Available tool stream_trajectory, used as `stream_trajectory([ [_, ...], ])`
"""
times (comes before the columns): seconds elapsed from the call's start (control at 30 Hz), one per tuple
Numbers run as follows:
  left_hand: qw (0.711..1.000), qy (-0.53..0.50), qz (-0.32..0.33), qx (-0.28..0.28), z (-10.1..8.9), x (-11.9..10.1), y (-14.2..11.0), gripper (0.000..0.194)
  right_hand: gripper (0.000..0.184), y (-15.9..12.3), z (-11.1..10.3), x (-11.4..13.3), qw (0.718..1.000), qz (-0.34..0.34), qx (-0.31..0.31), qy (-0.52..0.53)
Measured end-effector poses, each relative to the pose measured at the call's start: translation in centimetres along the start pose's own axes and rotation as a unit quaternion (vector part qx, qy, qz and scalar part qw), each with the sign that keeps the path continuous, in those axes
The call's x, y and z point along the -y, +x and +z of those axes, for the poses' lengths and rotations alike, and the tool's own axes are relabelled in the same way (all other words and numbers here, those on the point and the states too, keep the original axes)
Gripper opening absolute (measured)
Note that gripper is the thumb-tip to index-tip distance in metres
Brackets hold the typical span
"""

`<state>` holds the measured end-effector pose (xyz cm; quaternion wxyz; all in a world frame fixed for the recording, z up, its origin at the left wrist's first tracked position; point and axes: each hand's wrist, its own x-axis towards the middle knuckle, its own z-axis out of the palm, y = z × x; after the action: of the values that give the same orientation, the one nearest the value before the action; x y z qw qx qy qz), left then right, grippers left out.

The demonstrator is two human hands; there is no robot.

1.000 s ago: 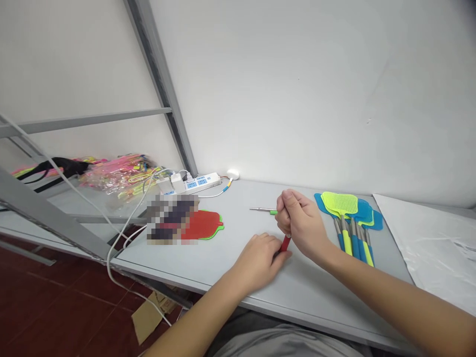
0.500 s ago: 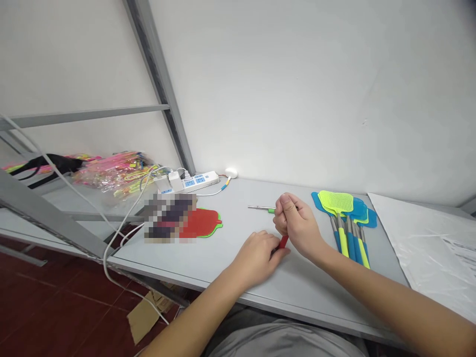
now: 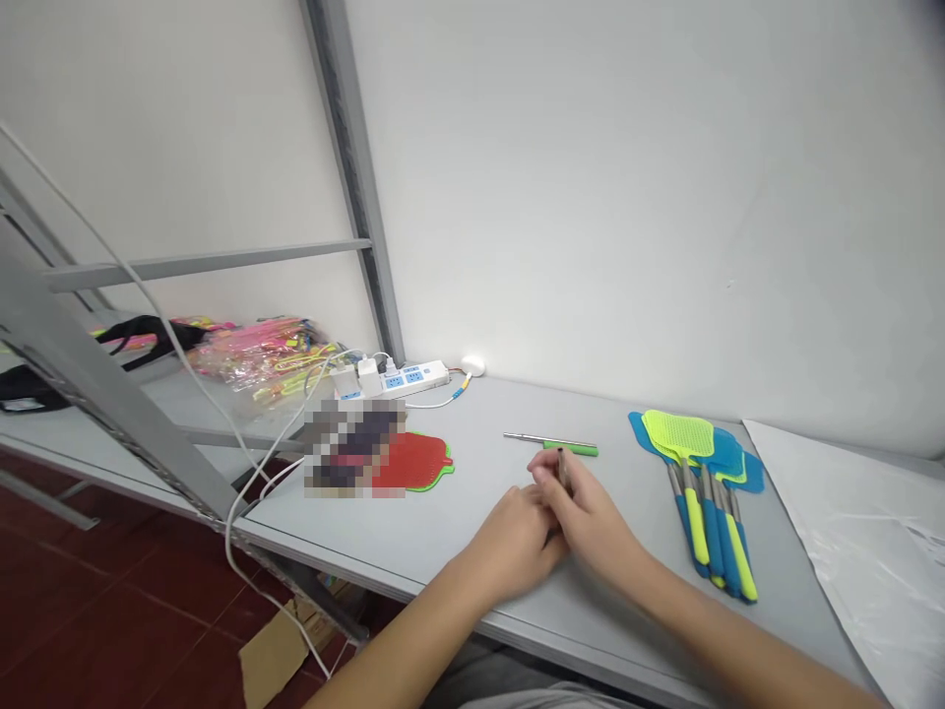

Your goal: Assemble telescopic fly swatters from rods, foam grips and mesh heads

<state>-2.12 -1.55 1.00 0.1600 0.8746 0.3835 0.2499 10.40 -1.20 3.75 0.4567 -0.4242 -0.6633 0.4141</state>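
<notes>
My two hands meet low over the grey table (image 3: 458, 532). My right hand (image 3: 587, 517) is closed round a thin handle rod (image 3: 562, 467) whose dark metal end sticks up past the fingers. My left hand (image 3: 513, 542) is closed against the rod's lower end, which is hidden between the hands. Just beyond the hands lies a green-handled metal rod (image 3: 552, 444). A red and a green swatter head (image 3: 417, 461) lie stacked to the left. Several finished blue and yellow fly swatters (image 3: 701, 492) lie to the right.
A white power strip (image 3: 403, 377) with plugs and cables sits by the wall. A blurred-out patch (image 3: 352, 448) covers something beside the red head. Bags of pink and yellow parts (image 3: 266, 350) lie on the left shelf. A clear plastic sheet (image 3: 871, 532) lies far right. Grey shelf posts (image 3: 354, 187) stand at the left.
My hands have dropped closer to the table and drawn together, so the red handle end that showed between them is now hidden. The view has shifted slightly.
</notes>
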Motion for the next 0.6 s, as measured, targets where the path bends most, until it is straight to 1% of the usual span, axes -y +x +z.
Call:
stream_trajectory([
  [0.1,0.999,0.042,0.025,-0.001,-1.3,0.5,-0.5,0.015,0.020,-1.6,-0.6,0.3,0.995,-0.020,0.031,-0.088],
  [0.17,0.997,0.066,0.021,-0.016,-2.7,1.5,-1.1,0.019,0.023,-3.0,-1.4,0.2,0.989,-0.017,0.032,-0.145],
  [0.2,0.996,0.079,0.001,-0.037,-3.5,2.3,-1.5,0.023,0.023,-3.8,-1.8,0.0,0.984,-0.018,0.030,-0.174],
  [0.23,0.992,0.102,-0.034,-0.070,-4.3,3.2,-2.0,0.027,0.023,-4.6,-2.2,-0.4,0.978,-0.027,0.025,-0.205],
  [0.27,0.982,0.136,-0.078,-0.105,-4.9,4.2,-2.6,0.027,0.021,-5.5,-2.5,-0.9,0.971,-0.041,0.020,-0.233],
  [0.33,0.947,0.212,-0.169,-0.172,-5.7,6.1,-3.9,0.028,0.017,-7.0,-2.9,-2.2,0.957,-0.084,0.010,-0.277],
  [0.37,0.933,0.239,-0.198,-0.184,-5.9,7.0,-4.6,0.028,0.015,-7.6,-3.0,-2.8,0.950,-0.098,0.005,-0.297],
  [0.4,0.924,0.254,-0.215,-0.187,-5.8,7.6,-5.2,0.029,0.014,-8.1,-3.1,-3.4,0.943,-0.108,0.001,-0.314],
  [0.47,0.921,0.265,-0.228,-0.175,-5.3,8.2,-6.2,0.030,0.013,-8.5,-3.1,-4.1,0.935,-0.113,0.008,-0.336],
  [0.53,0.927,0.257,-0.223,-0.158,-4.5,7.6,-6.7,0.029,0.017,-8.5,-3.1,-4.4,0.934,-0.115,0.029,-0.338],
  [0.6,0.937,0.243,-0.206,-0.141,-3.5,6.2,-6.4,0.028,0.024,-8.3,-3.2,-4.5,0.935,-0.118,0.049,-0.331],
])
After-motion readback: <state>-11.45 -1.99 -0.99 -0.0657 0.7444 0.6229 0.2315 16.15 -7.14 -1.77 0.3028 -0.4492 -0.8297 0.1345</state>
